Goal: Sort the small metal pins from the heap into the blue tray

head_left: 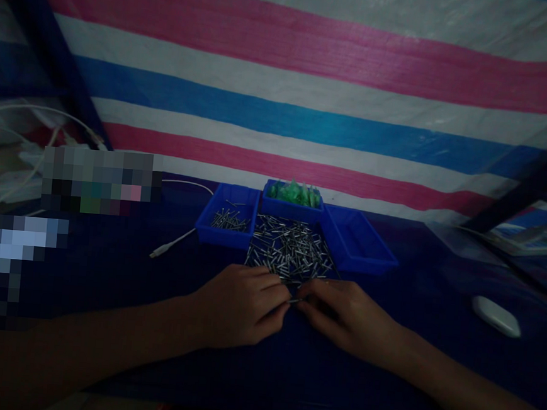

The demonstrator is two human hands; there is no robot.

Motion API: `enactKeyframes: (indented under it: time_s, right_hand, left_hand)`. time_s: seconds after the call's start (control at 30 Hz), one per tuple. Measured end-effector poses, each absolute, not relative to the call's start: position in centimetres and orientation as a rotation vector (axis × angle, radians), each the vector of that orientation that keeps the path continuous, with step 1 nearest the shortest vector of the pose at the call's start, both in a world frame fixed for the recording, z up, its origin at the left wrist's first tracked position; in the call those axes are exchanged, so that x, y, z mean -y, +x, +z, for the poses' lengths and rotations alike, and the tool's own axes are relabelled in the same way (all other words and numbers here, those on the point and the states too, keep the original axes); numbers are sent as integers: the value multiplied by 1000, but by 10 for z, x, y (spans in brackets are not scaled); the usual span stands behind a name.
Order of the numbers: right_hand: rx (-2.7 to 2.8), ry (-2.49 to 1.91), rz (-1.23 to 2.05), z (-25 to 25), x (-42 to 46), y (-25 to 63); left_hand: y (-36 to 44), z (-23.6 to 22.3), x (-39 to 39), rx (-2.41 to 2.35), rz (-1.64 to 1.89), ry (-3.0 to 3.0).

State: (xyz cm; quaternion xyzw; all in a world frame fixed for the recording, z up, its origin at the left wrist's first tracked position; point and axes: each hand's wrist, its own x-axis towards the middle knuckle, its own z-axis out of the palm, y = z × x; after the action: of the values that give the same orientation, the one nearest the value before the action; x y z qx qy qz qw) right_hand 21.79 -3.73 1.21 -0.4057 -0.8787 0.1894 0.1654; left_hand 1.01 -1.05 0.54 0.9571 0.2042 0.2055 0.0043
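My left hand (251, 305) is closed in a pinch at the front of the pile, its fingertips on a thin metal pin (294, 301). Close to it, my right hand (343, 313) curls its thumb and forefinger around the other end of the same pin. Just beyond both hands lies a heap of small silvery metal pins (293, 247) on the dark blue table. A blue bin (226, 236) to the left holds more thin metal pieces. Behind the heap, another blue bin (292, 209) contains green plastic-looking pieces (298, 193). The exact kind of pin is too dark to tell.
An angled blue bin (358, 240) stands right of the heap. A white cable with a plug (168, 247) lies at the left, and a white rounded case (496, 316) at the right. Striped sheeting (310, 100) hangs behind the table. Areas at the left are pixelated.
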Motion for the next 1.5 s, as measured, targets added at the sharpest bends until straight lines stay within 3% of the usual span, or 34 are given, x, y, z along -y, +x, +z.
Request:
enactKeyframes:
  time_s: [0.4,1.0,1.5]
  right_hand:
    - [2396,-1017,801,13,43,217]
    - [2384,-1017,808,11,43,215]
    - [2336,-1159,624,16,39,220]
  left_hand:
    - [11,-2,9,-684,474,2806]
    - [13,-4,7,-610,501,2727]
    - [10,-1,6,-687,615,2745]
